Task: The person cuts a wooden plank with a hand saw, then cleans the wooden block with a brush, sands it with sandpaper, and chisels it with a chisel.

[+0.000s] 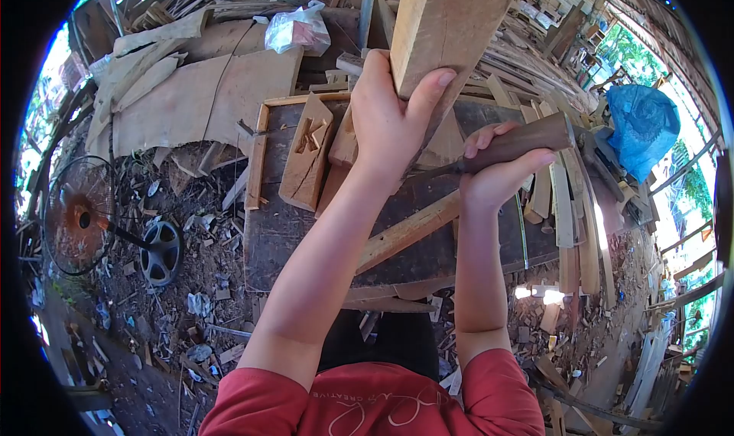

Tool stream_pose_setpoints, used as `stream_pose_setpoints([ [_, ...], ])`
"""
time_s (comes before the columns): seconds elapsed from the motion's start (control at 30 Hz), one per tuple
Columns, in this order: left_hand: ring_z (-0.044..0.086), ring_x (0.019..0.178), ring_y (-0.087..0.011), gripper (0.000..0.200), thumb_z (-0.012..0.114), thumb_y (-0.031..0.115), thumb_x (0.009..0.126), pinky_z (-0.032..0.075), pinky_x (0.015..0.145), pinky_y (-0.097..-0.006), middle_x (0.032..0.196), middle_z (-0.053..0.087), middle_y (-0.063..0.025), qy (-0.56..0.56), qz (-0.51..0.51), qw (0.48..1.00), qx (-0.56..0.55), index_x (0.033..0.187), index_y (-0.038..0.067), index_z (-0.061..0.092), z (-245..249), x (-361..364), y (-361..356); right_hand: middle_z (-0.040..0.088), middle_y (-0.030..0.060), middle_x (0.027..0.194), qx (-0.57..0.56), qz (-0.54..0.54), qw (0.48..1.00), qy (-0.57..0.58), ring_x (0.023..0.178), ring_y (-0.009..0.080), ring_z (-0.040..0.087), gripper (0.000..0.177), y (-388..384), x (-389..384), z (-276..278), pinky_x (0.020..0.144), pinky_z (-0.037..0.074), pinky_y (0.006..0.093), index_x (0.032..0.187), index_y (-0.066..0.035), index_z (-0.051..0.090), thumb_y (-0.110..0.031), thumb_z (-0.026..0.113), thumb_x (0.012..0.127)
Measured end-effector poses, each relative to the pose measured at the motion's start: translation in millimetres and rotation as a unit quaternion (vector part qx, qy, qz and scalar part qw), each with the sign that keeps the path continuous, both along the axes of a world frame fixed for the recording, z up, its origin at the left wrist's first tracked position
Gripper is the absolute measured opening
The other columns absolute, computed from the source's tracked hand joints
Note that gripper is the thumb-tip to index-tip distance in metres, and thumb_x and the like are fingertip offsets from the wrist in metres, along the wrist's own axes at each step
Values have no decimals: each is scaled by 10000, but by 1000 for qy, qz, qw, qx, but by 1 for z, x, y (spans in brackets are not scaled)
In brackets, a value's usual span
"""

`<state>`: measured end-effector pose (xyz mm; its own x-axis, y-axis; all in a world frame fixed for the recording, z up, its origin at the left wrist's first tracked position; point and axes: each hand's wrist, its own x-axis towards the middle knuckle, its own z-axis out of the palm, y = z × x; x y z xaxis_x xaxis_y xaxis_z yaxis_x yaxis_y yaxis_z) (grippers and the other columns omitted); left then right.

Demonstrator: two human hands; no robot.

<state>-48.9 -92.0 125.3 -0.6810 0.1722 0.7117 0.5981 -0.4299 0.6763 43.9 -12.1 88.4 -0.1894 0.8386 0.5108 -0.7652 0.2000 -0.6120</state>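
My left hand [394, 115] is wrapped round a thick squared wooden beam [443, 31], which rises toward the top edge of the view. In my right hand [501, 168] lies a brown wooden handle [524, 142], the fingers curled over it and the thumb along its near side. A dark, thin shaft [432, 175] runs left from the handle toward the beam; its tip is hard to make out. Below both hands is the dark worktable [287, 245]. A wooden block with a carved recess [306, 153] rests on its left part, and a long wooden strip [413, 230] crosses it diagonally.
A fan [80, 214] and its round base [161, 252] stand at the left. Wooden strips [566, 207] overhang the table's right side. A blue plastic bag [644, 130] is at the right, a clear bag [298, 31] at the back. Scraps litter the ground.
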Motion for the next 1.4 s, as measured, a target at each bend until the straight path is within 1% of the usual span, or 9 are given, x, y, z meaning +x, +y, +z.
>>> stream_pose_setpoints([
  [0.2, 568, 549, -180, 485, 722, 379, 718, 437, 482, -283, 644, 566, -136, 41, 30, 998, 36, 781, -31, 470, -7, -1, 5, 475, 68, 600, -33, 31, 998, -53, 477, 181, 479, 738, -9, -21, -52, 421, 387, 282, 812, -42, 462, -771, 391, 720],
  [0.27, 572, 565, -193, 488, 725, 380, 711, 439, 491, -293, 652, 564, -143, 71, 54, 995, 48, 778, -30, 468, -4, -2, 4, 437, 49, 550, -89, 47, 993, -61, 465, 186, 452, 770, -16, -23, -44, 419, 344, 264, 791, -82, 451, -823, 262, 698],
  [0.37, 572, 590, -217, 496, 730, 384, 697, 440, 510, -316, 657, 557, -149, 31, 19, 999, 12, 774, -28, 465, -6, 0, 1, 470, 72, 583, -7, 49, 997, -64, 459, 181, 474, 759, -13, -6, -23, 404, 369, 269, 814, -33, 462, -781, 378, 715],
  [0.5, 554, 574, -225, 516, 735, 403, 684, 434, 515, -325, 645, 548, -140, 16, 7, 999, 37, 771, -26, 463, -5, -2, 5, 463, 73, 573, 26, 6, 998, -57, 454, 172, 464, 760, -9, 10, -21, 399, 357, 261, 818, -26, 448, -775, 349, 735],
  [0.77, 558, 598, -245, 511, 729, 405, 691, 436, 534, -323, 664, 548, -149, 31, 20, 999, 33, 777, -25, 466, -8, 1, 3, 436, 56, 640, -4, -11, 999, -33, 471, 162, 458, 792, -5, 3, -24, 396, 378, 284, 820, -28, 436, -805, 366, 689],
  [0.83, 558, 593, -247, 509, 729, 402, 691, 434, 531, -323, 660, 546, -148, 26, 7, 999, 41, 777, -26, 465, -7, 1, 3, 420, 39, 599, -5, -28, 998, -57, 498, 160, 415, 810, -8, 3, -21, 448, 352, 263, 775, -73, 451, -847, 238, 665],
  [1.03, 568, 603, -227, 502, 720, 396, 703, 437, 533, -314, 667, 554, -145, 31, 21, 999, 13, 796, -29, 470, -6, 2, 0, 444, 54, 578, 7, 16, 1000, -11, 460, 164, 469, 796, -1, 4, -13, 388, 359, 260, 823, -30, 447, -810, 368, 684],
  [1.23, 571, 615, -197, 510, 712, 405, 715, 438, 537, -302, 688, 567, -142, 6, -21, 999, 38, 823, -31, 470, -9, 2, 2, 453, 56, 557, -13, 1, 993, -115, 432, 175, 418, 797, -6, -5, -42, 419, 345, 265, 781, -85, 457, -852, 277, 659],
  [1.4, 571, 619, -180, 485, 710, 379, 728, 439, 537, -287, 691, 568, -136, 25, -6, 999, 23, 831, -30, 469, -6, 2, -2, 446, 53, 558, -29, 18, 997, -62, 434, 177, 422, 791, -1, 1, -24, 403, 336, 265, 783, -92, 457, -855, 305, 644],
])
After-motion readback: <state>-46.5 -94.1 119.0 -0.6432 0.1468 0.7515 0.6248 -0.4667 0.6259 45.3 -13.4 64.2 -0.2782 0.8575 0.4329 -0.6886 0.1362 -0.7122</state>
